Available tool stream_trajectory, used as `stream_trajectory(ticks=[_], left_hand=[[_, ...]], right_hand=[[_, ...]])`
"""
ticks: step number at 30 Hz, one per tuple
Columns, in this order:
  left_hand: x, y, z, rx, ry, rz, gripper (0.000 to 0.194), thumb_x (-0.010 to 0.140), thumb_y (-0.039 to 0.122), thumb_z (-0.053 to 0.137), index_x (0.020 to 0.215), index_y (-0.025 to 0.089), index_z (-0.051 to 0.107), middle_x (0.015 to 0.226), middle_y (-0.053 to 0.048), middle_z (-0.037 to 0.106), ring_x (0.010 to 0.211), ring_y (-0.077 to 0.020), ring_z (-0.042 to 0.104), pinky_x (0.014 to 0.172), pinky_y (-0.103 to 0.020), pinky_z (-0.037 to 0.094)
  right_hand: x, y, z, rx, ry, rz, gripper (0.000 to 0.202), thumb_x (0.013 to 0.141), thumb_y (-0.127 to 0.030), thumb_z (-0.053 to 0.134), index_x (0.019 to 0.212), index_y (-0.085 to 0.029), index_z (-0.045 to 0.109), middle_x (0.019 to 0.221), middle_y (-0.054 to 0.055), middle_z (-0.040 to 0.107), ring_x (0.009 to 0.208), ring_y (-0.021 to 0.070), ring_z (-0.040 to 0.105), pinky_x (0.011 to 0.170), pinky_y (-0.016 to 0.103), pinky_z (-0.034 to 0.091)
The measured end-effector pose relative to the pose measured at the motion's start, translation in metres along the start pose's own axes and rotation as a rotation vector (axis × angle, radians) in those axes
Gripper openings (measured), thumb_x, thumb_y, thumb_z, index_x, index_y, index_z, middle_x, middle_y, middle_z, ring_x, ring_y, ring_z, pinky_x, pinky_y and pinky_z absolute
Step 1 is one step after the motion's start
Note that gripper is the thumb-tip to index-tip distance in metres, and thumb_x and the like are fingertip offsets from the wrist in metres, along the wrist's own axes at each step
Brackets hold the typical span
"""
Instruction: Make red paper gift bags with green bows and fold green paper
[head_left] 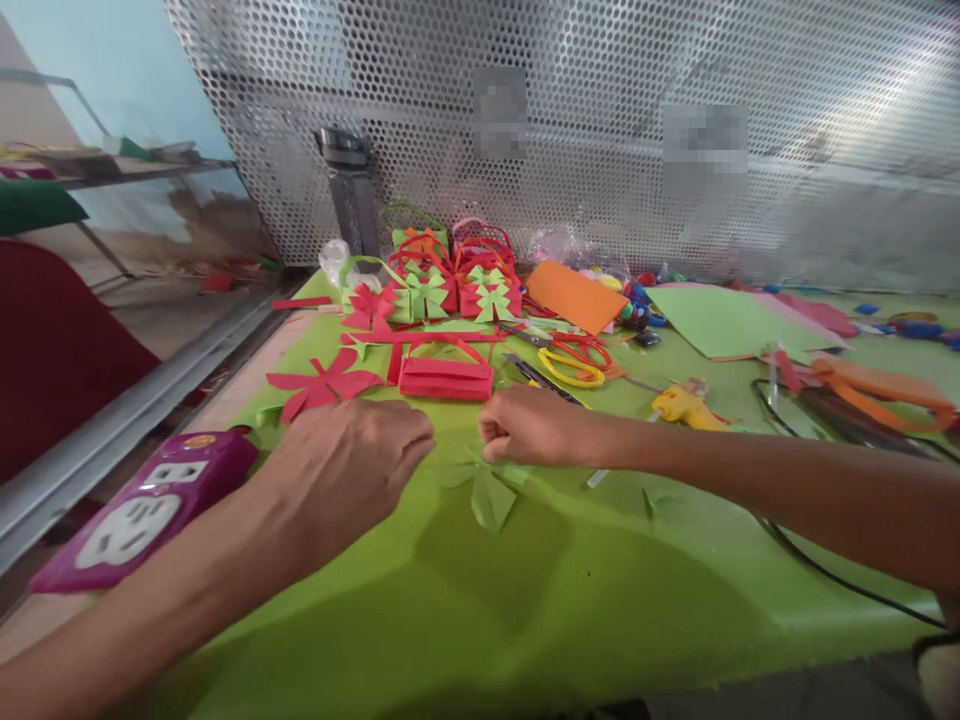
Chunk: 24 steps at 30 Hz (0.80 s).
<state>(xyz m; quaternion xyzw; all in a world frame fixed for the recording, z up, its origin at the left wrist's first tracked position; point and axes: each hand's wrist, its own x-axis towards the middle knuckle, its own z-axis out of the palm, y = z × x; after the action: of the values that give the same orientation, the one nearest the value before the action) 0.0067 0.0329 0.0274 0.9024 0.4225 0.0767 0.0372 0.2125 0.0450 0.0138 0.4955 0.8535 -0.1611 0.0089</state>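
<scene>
My left hand (367, 450) is closed in a fist above the table, with no object showing in its fingers. Facing it, my right hand (529, 425) is also curled into a fist, and nothing shows in it. Just below the right fist lies a light green paper flower (491, 497), partly hidden by that hand. Beyond both hands stands a small red paper bag (446, 380) with a handle. A red paper flower (322, 385) lies behind my left hand. Scissors with yellow handles (574, 370) rest past my right hand.
Several finished paper bags with bows (491, 295) stand at the back by a dark bottle (354, 205). A purple power strip (142, 515) lies left. To the right are a yellow glue gun (686, 405), green paper sheets (727, 318) and a black cable (832, 585).
</scene>
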Motion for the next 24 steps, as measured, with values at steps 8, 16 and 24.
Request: stream_trajectory(ticks=[8,16,24], left_hand=[[0.012,0.004,0.02,-0.191,0.021,0.022,0.02,0.081,0.01,0.047,0.07,0.015,0.063,0.067,0.0,0.062,0.057,-0.0105,0.052,0.056,-0.023,0.034],[0.018,-0.008,0.035,-0.234,0.017,0.058,0.03,0.085,0.01,0.039,0.096,0.015,0.066,0.083,-0.005,0.068,0.069,-0.015,0.059,0.063,-0.025,0.041],[0.01,0.002,0.03,-0.354,-0.085,0.057,0.027,0.089,0.022,0.041,0.101,0.017,0.064,0.074,-0.003,0.066,0.059,-0.0122,0.057,0.055,-0.022,0.038]], right_hand=[[0.017,0.0,-0.008,-0.048,-0.006,-0.327,0.022,0.072,-0.002,0.053,0.081,-0.017,0.067,0.073,0.001,0.067,0.066,0.0118,0.055,0.055,0.022,0.028],[-0.006,0.014,-0.003,-0.086,0.161,0.058,0.008,0.08,-0.017,0.059,0.082,-0.017,0.067,0.074,0.004,0.068,0.066,0.0153,0.058,0.056,0.025,0.03],[0.0,0.018,0.003,0.127,0.113,0.003,0.029,0.07,-0.001,0.056,0.095,-0.012,0.065,0.065,0.001,0.065,0.057,0.0116,0.056,0.057,0.022,0.038]])
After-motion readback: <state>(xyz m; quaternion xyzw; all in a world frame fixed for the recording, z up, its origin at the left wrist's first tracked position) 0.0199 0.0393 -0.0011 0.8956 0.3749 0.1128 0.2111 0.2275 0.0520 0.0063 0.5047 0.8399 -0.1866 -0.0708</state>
